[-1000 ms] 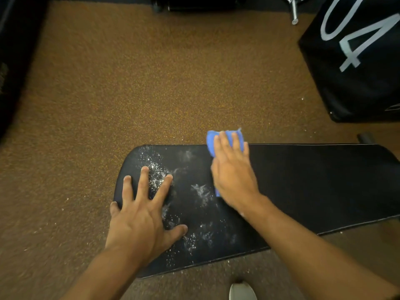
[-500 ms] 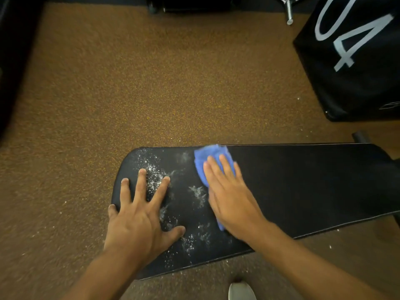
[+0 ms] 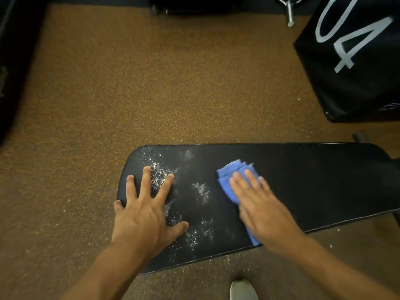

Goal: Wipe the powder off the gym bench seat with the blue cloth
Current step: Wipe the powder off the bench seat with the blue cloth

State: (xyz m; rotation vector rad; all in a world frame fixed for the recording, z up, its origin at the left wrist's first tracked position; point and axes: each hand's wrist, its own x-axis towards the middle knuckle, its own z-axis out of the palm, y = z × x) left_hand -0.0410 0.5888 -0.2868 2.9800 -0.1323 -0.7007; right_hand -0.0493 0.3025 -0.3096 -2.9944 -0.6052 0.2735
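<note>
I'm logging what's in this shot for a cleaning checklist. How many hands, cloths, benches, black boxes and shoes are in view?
Hands: 2, the left hand flat on the bench seat, the right hand pressing the cloth
Blue cloth: 1
Bench seat: 1, with powder on it
Black box marked 04: 1
Shoe: 1
Total: 6

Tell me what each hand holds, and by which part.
The right hand presses flat on the middle of the folded blue cloth, no closed grip. The left hand holds nothing, spread on the bench seat.
</note>
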